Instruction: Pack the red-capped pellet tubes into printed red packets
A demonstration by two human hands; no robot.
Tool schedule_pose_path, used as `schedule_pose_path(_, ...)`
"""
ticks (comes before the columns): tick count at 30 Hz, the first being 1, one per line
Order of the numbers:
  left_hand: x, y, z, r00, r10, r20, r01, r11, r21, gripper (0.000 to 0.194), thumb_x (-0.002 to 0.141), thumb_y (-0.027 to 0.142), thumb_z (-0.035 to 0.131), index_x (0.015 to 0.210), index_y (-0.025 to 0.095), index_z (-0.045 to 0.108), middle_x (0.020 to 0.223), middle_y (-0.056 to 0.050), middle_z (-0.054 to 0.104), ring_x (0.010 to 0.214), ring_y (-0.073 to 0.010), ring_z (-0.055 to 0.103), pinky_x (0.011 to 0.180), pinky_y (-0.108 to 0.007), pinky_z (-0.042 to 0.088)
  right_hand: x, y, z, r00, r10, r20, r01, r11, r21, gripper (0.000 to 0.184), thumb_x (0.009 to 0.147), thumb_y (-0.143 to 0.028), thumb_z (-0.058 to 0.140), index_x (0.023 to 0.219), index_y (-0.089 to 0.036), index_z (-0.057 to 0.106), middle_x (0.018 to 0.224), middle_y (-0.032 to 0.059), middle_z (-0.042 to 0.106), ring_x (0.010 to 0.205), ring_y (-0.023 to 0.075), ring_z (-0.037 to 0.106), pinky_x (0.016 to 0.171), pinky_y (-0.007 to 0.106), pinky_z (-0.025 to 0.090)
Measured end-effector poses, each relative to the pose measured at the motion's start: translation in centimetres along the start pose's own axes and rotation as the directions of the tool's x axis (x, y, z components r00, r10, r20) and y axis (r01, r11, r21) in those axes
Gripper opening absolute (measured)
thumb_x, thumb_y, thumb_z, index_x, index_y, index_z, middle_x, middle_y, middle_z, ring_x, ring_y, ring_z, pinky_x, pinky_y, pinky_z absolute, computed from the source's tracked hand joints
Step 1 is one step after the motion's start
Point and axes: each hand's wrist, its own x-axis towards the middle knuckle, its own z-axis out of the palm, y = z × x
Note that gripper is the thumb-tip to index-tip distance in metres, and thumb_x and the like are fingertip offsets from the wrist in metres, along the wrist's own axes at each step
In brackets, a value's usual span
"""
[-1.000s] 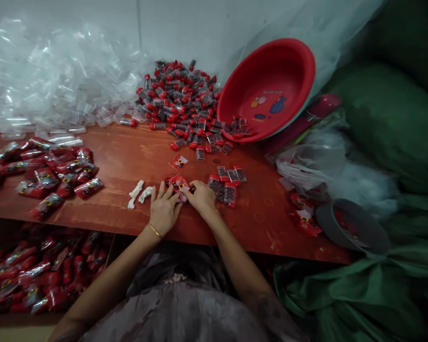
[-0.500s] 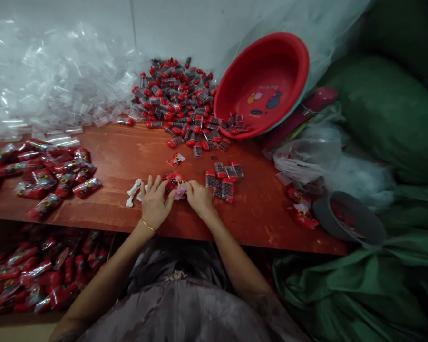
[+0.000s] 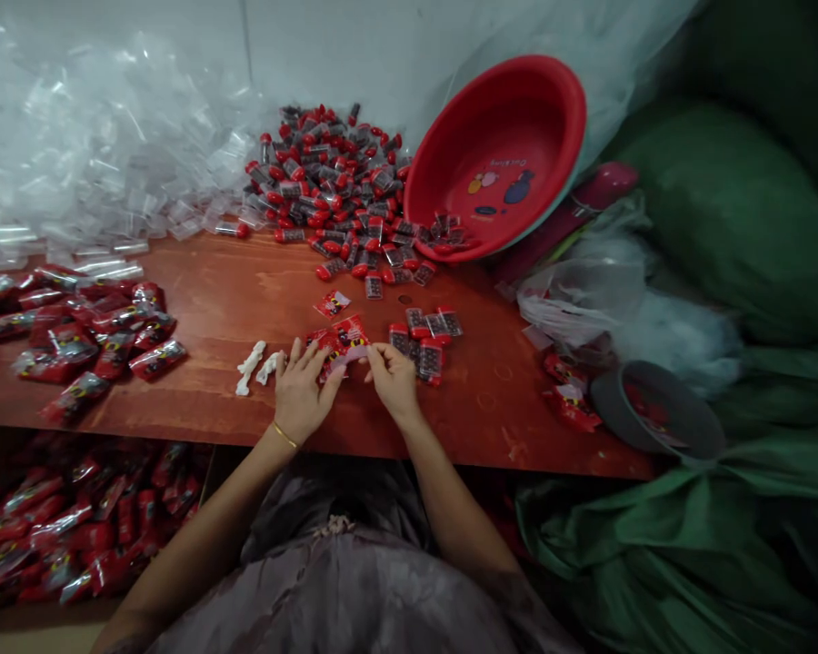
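My left hand (image 3: 304, 392) lies with fingers spread over the left side of some red printed wrappers (image 3: 350, 333), its thumb at their near edge. A pale strip shows along that edge. From the right, my right hand (image 3: 394, 381) pinches the wrapper's edge between thumb and fingertips. One small red wrapper (image 3: 332, 303) lies just beyond. To the left of my left hand are white twisted pieces (image 3: 250, 367). Several small clear tubs with red ends and dark contents (image 3: 431, 359) sit close by my right hand.
A heap of red-capped tubs (image 3: 327, 173) lies at the back beside a tilted red basin (image 3: 497, 145). Clear plastic sleeves (image 3: 95, 145) pile up back left. Filled red packets (image 3: 109, 331) lie left, more in a box (image 3: 74, 518) below. A grey bowl (image 3: 610, 400) stands right.
The red wrappers now show more of their printed face, spread flatter between my hands. My right hand has shifted slightly right. The view has moved a little.
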Motion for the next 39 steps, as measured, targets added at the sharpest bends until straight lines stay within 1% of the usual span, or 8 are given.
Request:
schedule_pose_path(3, 0.8, 1.2, -0.3, 0.983, -0.181, 0.037, 0.180, 0.894, -0.410, 0.035, 0.080, 0.043, 0.059, 0.097, 0.016, 0.070, 0.091, -0.008, 0.073, 0.087, -0.0233, 0.065, 0.081, -0.035, 0.048, -1.6, -1.1, -0.1, 0.998, 0.008, 0.057, -0.020, 0.977, 0.211, 0.028, 0.085, -0.043, 0.049, 0.074, -0.018, 0.058, 0.061, -0.0027, 0.059, 0.045, 0.0082, 0.049, 0.046, 0.020, 0.039)
schedule_pose_path(7, 1.1, 2.4, 0.0, 0.949, -0.289, 0.128, 0.297, 0.679, -0.671, 0.026, 0.075, 0.040, 0.065, 0.069, 0.014, 0.070, 0.061, -0.001, 0.065, 0.055, -0.0120, 0.054, 0.057, -0.023, 0.043, -3.1, -2.2, -0.3, 0.994, 0.023, 0.107, -0.059, 0.935, 0.349, 0.025, 0.082, -0.042, 0.053, 0.078, -0.018, 0.060, 0.065, -0.0023, 0.060, 0.054, 0.0097, 0.052, 0.054, 0.022, 0.044)
schedule_pose_path(13, -0.1, 3.7, 1.3, 0.950, -0.270, 0.154, 0.302, 0.685, -0.663, 0.020, 0.073, 0.036, 0.067, 0.076, 0.017, 0.074, 0.065, 0.000, 0.067, 0.061, -0.0118, 0.054, 0.064, -0.023, 0.043, -3.6, -1.6, -0.7, 0.997, 0.010, -0.073, 0.000, 0.990, 0.138, 0.036, 0.085, -0.045, 0.048, 0.059, -0.019, 0.048, 0.052, -0.0054, 0.044, 0.050, 0.0088, 0.040, 0.050, 0.022, 0.033)
schedule_pose_path(20, 0.4, 5.0, 1.8, 0.823, -0.424, 0.379, 0.518, 0.285, -0.806, 0.035, 0.052, 0.040, 0.082, 0.075, 0.015, 0.072, 0.074, -0.001, 0.070, 0.068, -0.0115, 0.059, 0.072, -0.025, 0.047, -3.3, -0.9, -1.5, 0.997, -0.064, -0.037, 0.067, 0.993, 0.097, 0.032, 0.089, -0.039, 0.043, 0.065, -0.020, 0.049, 0.056, -0.0049, 0.048, 0.051, 0.0092, 0.043, 0.051, 0.021, 0.033)
schedule_pose_path(26, 0.9, 5.9, 1.3, 0.719, -0.456, 0.525, 0.636, 0.127, -0.761, 0.037, 0.046, 0.040, 0.085, 0.069, 0.015, 0.070, 0.070, 0.000, 0.068, 0.062, -0.0099, 0.058, 0.064, -0.023, 0.048, -3.1, -0.7, -1.6, 0.977, -0.190, -0.095, 0.170, 0.967, -0.189, 0.033, 0.090, -0.036, 0.042, 0.062, -0.020, 0.045, 0.055, -0.0035, 0.048, 0.051, 0.0101, 0.042, 0.051, 0.022, 0.031)
schedule_pose_path(33, 1.7, 5.7, 1.3, 0.700, -0.497, 0.512, 0.625, 0.080, -0.776, 0.040, 0.041, 0.039, 0.087, 0.060, 0.013, 0.064, 0.058, 0.002, 0.064, 0.056, -0.0081, 0.057, 0.060, -0.021, 0.047, -3.0, -1.1, -2.5, 0.969, -0.244, -0.042, 0.225, 0.938, -0.262, 0.037, 0.096, -0.038, 0.029, 0.077, -0.019, 0.055, 0.066, 0.0005, 0.058, 0.060, 0.0130, 0.053, 0.060, 0.024, 0.040)
schedule_pose_path(36, 2.1, 5.0, 0.8, 0.627, -0.534, 0.567, 0.665, -0.011, -0.747, 0.043, 0.038, 0.037, 0.088, 0.062, 0.013, 0.062, 0.061, 0.000, 0.066, 0.060, -0.0106, 0.061, 0.065, -0.024, 0.050, -2.3, -0.7, -4.7, 0.956, -0.268, -0.119, 0.169, 0.835, -0.523, 0.038, 0.092, -0.046, 0.037, 0.102, -0.015, 0.057, 0.092, 0.0107, 0.064, 0.084, 0.0211, 0.057, 0.076, 0.032, 0.043)
schedule_pose_path(39, 2.1, 4.6, 0.3, 0.587, -0.513, 0.626, 0.694, -0.079, -0.715, 0.042, 0.041, 0.035, 0.088, 0.066, 0.015, 0.061, 0.068, -0.001, 0.068, 0.064, -0.0128, 0.064, 0.069, -0.027, 0.051, -1.4, 0.4, -6.8, 0.966, -0.196, -0.171, -0.018, 0.605, -0.796, 0.054, 0.080, -0.050, 0.057, 0.117, -0.011, 0.053, 0.110, 0.0197, 0.059, 0.095, 0.0297, 0.054, 0.078, 0.039, 0.040)
